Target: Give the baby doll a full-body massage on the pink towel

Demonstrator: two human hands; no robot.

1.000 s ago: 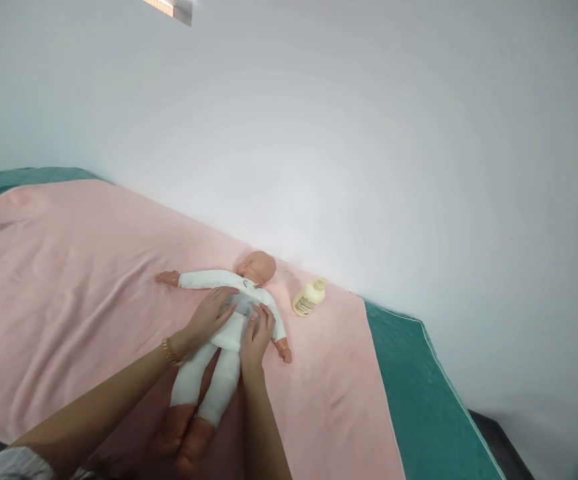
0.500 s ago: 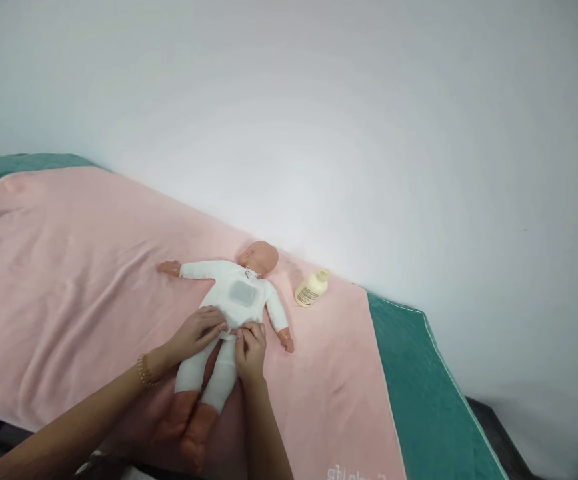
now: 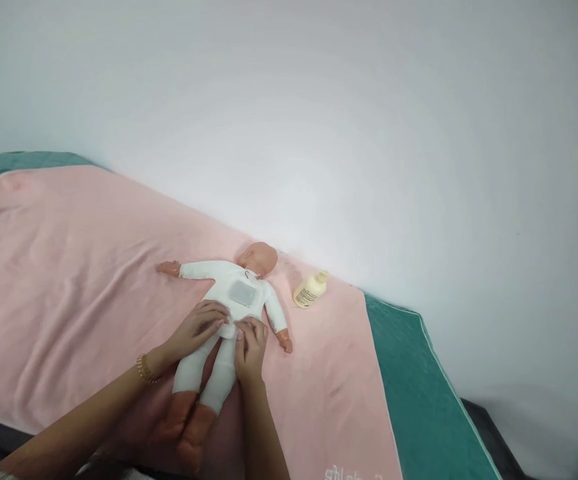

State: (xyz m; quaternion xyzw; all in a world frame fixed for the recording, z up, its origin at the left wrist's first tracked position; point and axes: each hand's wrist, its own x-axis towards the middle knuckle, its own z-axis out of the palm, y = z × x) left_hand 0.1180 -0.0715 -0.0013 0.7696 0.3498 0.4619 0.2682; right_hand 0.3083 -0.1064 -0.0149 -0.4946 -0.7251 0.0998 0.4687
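Note:
A baby doll (image 3: 229,271) with a white cloth body lies on its back with its arms spread and its head turned aside. A grey rectangular patch (image 3: 242,293) is on its chest. My left hand (image 3: 201,325) rests at the left of the doll's waist, its curled fingertips pinching the white cloth. On the other side of the waist, my right hand (image 3: 251,343) has thumb and fingers closed on the cloth too. Between the hands, the cloth edge hangs over the tops of the legs. How much cloth is inside the fingers is hidden.
A pink blanket (image 3: 329,373) lies under the doll, over a green cover (image 3: 419,380). Right of the doll's head stands a pale yellow bottle (image 3: 311,291). A white wall (image 3: 289,120) rises along the far edge. The blanket has folds at left.
Both hands have shifted very slightly up the doll's waist, toward the chest, with the fingers still at the cloth. The doll and bottle have stayed in place.

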